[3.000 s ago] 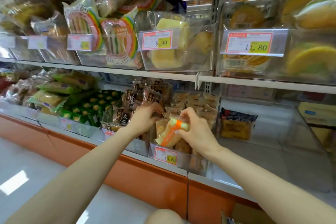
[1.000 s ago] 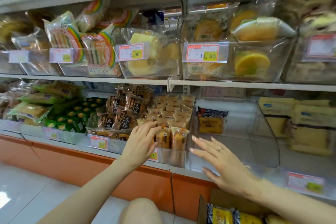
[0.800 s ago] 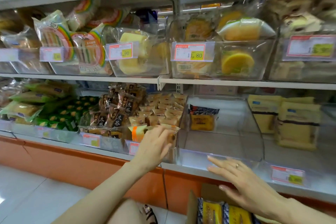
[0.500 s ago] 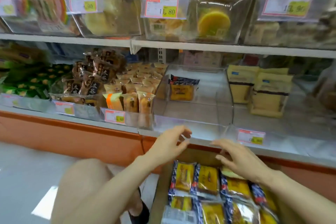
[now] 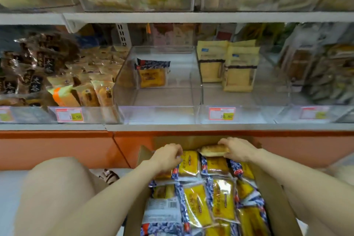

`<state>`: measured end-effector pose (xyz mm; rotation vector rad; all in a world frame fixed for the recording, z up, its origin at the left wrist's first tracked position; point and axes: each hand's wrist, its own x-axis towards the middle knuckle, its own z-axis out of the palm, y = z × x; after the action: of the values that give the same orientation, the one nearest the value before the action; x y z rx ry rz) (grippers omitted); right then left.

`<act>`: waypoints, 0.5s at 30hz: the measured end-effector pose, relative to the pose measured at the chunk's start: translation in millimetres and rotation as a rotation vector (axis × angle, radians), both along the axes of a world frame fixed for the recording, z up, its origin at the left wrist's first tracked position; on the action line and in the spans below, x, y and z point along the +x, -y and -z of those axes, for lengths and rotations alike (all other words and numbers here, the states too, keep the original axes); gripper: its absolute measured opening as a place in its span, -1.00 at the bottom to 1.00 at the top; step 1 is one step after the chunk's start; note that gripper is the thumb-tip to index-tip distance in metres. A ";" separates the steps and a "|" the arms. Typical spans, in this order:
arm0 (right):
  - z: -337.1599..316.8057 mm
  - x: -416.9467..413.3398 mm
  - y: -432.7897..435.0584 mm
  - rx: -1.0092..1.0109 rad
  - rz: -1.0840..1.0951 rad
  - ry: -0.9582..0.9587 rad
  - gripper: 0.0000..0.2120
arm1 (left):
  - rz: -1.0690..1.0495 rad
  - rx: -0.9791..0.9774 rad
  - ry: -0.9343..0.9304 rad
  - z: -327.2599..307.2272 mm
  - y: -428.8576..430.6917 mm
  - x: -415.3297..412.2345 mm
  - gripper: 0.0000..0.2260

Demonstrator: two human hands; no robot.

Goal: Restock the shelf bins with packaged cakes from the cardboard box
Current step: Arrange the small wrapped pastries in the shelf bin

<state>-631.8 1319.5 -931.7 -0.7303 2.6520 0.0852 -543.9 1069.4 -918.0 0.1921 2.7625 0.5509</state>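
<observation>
A cardboard box (image 5: 275, 193) on the floor below the shelf holds several yellow-and-blue packaged cakes (image 5: 195, 205). My left hand (image 5: 167, 154) curls over a pack at the box's far left end; its fingers close on the pack's edge. At the far right end, my right hand (image 5: 237, 148) grips a cake pack (image 5: 212, 150) lifted a little above the others. Straight above stands a clear shelf bin (image 5: 159, 115) with one matching cake pack (image 5: 152, 73) upright at its back.
Left of the clear bin, a bin of small wrapped cakes (image 5: 90, 92) is full. Right of it stand two cream bags (image 5: 228, 65). The orange shelf base (image 5: 57, 147) runs behind the box. My bare knee (image 5: 57, 188) is at lower left.
Both hands left the shelf bins and dropped into the cardboard box. The view tilted down. My right hand closed on a cake pack and my left hand curled onto another.
</observation>
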 end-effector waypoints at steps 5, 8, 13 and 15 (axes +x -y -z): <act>30.2 -0.1 -0.3 0.098 0.042 -0.068 -0.47 | 0.024 0.050 -0.027 -1.4 -16.1 -6.7 -0.75; 43.9 1.2 0.7 0.196 -0.011 -0.151 -0.48 | 0.012 0.083 -0.048 1.4 -15.7 -9.7 -0.76; 41.7 15.3 0.5 0.197 -0.086 -0.243 -0.44 | -0.034 0.124 0.041 11.3 -7.1 -9.6 -0.76; 32.9 27.6 1.4 0.069 -0.156 -0.320 -0.36 | -0.061 0.158 0.115 14.5 -6.7 -11.1 -0.74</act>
<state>-604.2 1318.1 -964.6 -0.9710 2.8671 0.3622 -555.1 1076.1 -932.5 0.1080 2.6214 0.7721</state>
